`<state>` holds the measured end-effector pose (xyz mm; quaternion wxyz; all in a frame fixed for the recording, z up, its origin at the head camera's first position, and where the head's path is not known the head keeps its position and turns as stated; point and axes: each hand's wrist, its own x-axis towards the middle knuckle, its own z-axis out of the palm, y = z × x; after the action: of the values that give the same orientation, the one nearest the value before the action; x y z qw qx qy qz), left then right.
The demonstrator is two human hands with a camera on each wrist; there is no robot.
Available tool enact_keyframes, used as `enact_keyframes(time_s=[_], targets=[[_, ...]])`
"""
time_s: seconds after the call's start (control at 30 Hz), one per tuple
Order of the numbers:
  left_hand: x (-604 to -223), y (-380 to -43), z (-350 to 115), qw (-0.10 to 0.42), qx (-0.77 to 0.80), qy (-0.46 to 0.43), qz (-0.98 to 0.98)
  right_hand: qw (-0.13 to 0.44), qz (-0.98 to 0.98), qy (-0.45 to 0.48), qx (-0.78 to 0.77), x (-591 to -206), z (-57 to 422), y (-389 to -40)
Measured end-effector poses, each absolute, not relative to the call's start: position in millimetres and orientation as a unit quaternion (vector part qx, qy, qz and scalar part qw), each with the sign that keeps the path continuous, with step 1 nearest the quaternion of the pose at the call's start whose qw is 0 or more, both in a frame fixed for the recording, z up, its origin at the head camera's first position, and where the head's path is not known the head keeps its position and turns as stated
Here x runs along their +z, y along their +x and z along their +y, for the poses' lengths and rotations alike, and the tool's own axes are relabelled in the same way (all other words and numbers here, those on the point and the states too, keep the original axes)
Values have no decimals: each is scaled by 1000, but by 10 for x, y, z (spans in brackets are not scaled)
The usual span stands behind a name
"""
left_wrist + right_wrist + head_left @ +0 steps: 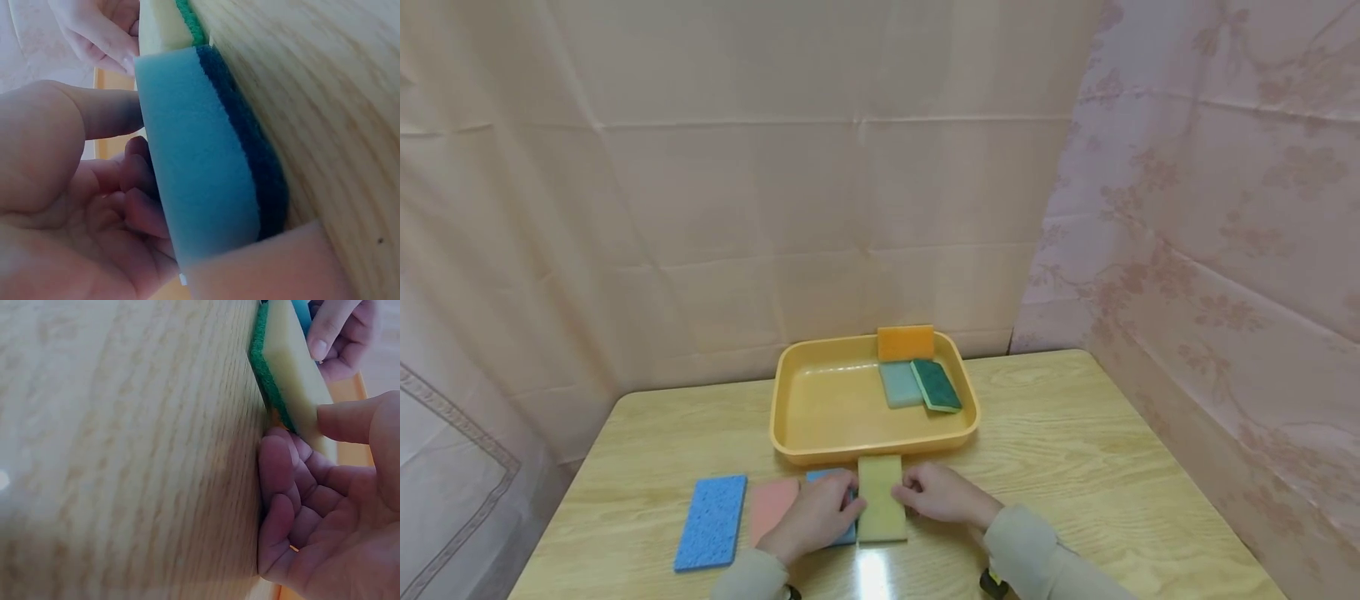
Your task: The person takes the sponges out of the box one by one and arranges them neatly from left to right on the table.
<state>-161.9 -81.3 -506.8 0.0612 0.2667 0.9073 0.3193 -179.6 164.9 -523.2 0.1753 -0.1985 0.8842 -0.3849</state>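
Observation:
A pale yellow sponge [882, 504] with a green scouring layer [269, 378] underneath lies in front of the tray. My right hand [946, 493] pinches its right edge, thumb on the top face and curled fingers at the side near the table. Over the neighbouring blue sponge [194, 150], which has a dark blue underside, is my left hand [820, 510]. Its thumb points to the yellow sponge's left edge; the other fingers curl loosely against the blue top. Left of these lie a pink sponge [771, 502], partly behind the left hand, and a speckled blue sponge [711, 521].
A yellow tray [827, 417] stands at the back of the wooden table [1060, 467]. At its right end are an orange sponge [906, 342] upright against the wall, a pale blue sponge [898, 385] and a tilted green sponge [936, 385]. Curtains [850, 192] hang behind.

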Motion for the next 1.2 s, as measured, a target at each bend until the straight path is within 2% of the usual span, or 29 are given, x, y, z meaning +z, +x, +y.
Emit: enact_keyframes(time_s=[0.6,0.87,1.2], targets=[[-4988,-1690,-776,102,264,274,919,197,891,-190,-364,-5154,1615,-1821],[-4984,-1672,-769,97,281,284,912,195,883,-183,-387,-5153,1638,-1805],[-5019,-1686,-803,105,302,279,905,222,879,-146,-396,-5113,1632,-1811]])
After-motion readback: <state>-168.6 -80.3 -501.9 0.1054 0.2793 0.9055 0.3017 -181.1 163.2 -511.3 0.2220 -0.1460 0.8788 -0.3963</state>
